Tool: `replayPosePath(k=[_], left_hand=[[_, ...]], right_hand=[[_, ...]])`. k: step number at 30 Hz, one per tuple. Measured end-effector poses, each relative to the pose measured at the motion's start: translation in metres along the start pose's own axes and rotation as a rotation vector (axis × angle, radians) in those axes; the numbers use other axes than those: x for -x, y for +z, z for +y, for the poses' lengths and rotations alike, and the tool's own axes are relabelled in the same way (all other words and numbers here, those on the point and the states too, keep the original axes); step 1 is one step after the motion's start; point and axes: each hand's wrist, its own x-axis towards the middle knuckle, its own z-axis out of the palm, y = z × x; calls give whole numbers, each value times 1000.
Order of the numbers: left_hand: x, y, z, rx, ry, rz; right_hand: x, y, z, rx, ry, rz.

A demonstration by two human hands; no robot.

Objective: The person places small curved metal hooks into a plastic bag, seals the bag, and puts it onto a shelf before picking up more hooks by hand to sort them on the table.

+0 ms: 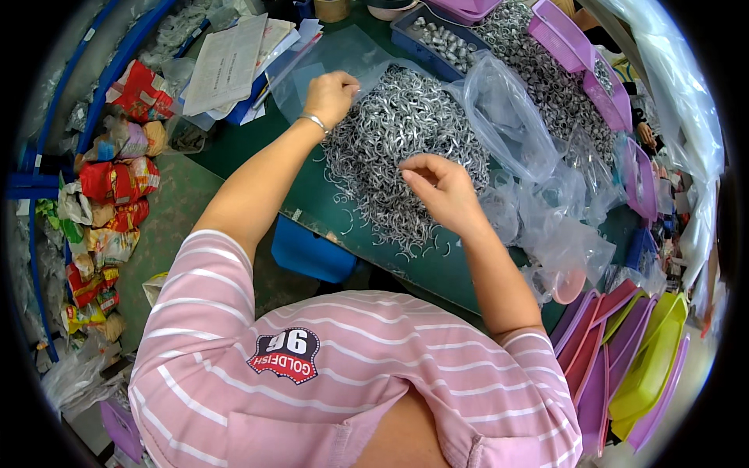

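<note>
A large heap of small curved silvery metal pieces (398,117) lies on the green tabletop (390,261) in front of me. My left hand (331,97), with a bracelet at the wrist, is closed at the heap's upper left side, beside a clear plastic sheet (331,58). Whatever its curled fingers may hold is hidden. Over the right part of the heap, my right hand (445,187) has its thumb and fingers bent toward each other. Anything between those fingertips is too small to make out.
Behind the heap stands a dark blue tray (402,27) of metal parts. More metal parts (538,70) and purple baskets (562,35) are at the far right. Clear bags (511,117) lie right of the heap. Papers (226,66) sit left; stacked coloured baskets (647,366) stand lower right.
</note>
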Motion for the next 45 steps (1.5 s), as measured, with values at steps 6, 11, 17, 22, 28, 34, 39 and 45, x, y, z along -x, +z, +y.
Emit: replayPosePath(k=[6, 11, 17, 22, 28, 34, 39, 45], left_hand=[[75, -33, 68, 156, 406, -77], [96, -80, 42, 492, -203, 75], [110, -118, 73, 537, 112, 282], [145, -120, 103, 362, 458, 99], [149, -124, 85, 373, 113, 358], [160, -145, 97, 160, 202, 146], [144, -147, 52, -332, 251, 117], [121, -182, 2, 861, -392, 384]], right_hand=[[-28, 51, -13, -867, 211, 131], [-17, 43, 5, -526, 163, 426], [3, 49, -29, 461, -417, 626], [-22, 51, -46, 776, -415, 320], [15, 91, -78, 437, -475, 43], [-16, 83, -57, 15, -448, 415], [19, 76, -98, -647, -177, -167], [23, 52, -73, 58, -148, -373]])
